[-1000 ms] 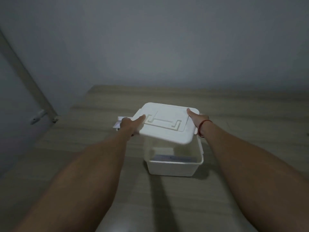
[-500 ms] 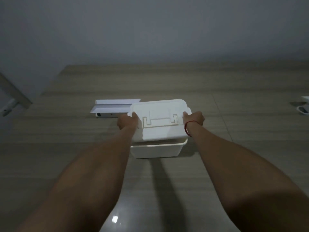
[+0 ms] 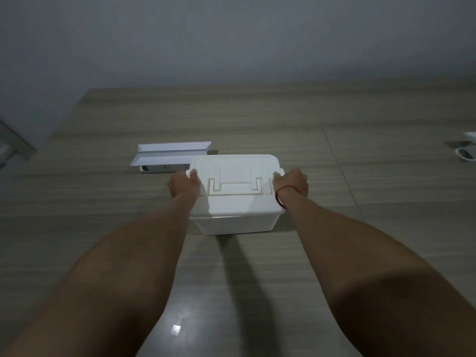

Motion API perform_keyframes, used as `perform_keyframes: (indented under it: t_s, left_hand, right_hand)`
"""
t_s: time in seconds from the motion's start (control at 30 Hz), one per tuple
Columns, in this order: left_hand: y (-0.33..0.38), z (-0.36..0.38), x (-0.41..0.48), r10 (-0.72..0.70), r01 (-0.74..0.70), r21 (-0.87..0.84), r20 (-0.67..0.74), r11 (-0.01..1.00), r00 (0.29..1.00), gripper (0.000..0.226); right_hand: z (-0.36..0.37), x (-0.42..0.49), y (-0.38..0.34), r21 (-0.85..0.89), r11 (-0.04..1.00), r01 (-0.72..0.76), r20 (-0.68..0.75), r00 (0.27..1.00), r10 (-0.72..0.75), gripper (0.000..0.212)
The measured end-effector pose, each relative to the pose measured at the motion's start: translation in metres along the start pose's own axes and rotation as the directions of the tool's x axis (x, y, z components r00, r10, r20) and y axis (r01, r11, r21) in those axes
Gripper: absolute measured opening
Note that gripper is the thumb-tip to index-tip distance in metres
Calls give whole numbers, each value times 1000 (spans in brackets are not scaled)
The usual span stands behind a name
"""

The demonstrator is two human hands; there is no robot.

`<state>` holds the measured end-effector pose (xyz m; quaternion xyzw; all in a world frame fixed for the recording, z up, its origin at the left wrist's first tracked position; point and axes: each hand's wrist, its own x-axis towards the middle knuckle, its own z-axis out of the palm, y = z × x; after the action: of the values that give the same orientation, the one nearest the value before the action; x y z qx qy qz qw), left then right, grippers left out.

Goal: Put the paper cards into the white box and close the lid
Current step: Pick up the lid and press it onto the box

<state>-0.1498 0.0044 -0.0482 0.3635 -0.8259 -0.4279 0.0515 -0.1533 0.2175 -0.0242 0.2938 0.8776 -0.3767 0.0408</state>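
The white box (image 3: 238,225) stands on the wooden table in the middle of the head view. Its white lid (image 3: 235,186), with a folded handle on top, lies flat over the box and covers the opening. My left hand (image 3: 184,185) grips the lid's left edge, thumb on top. My right hand (image 3: 292,185), with a red string at the wrist, grips the right edge the same way. The inside of the box is hidden, so no paper cards show.
A flat white open packet (image 3: 167,157) lies on the table just behind and left of the box. Small white objects (image 3: 467,150) sit at the far right edge. A grey wall runs behind the table; a metal frame (image 3: 13,145) is at the left.
The lid was tilted above the open box with cards showing inside; both hands have lowered it flat onto the box. The view has also shifted.
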Motion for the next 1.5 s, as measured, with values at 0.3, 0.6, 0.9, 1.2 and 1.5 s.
perform_keyframes:
  t_s: [0.3, 0.6, 0.9, 1.2, 1.5]
  left_hand:
    - [-9, 1, -6, -110, 115, -60, 84, 992, 990, 56]
    - [-21, 4, 4, -210, 217, -17, 192, 976, 959, 77]
    - [-26, -6, 4, -79, 79, 52, -6, 996, 997, 71]
    - [-31, 4, -13, 153, -150, 43, -99, 988, 983, 41]
    - [-29, 6, -12, 195, -187, 84, -104, 979, 975, 39]
  right_hand:
    - [6, -5, 6, 75, 996, -44, 23, 999, 43, 48]
    - [7, -10, 5, 313, 908, -278, 273, 942, 195, 65]
    - [8, -5, 13, 406, 853, -327, 245, 939, 244, 75]
    - [18, -14, 15, 254, 957, -138, 3, 990, 141, 57]
    - [26, -18, 11, 180, 980, -82, -86, 991, 99, 39]
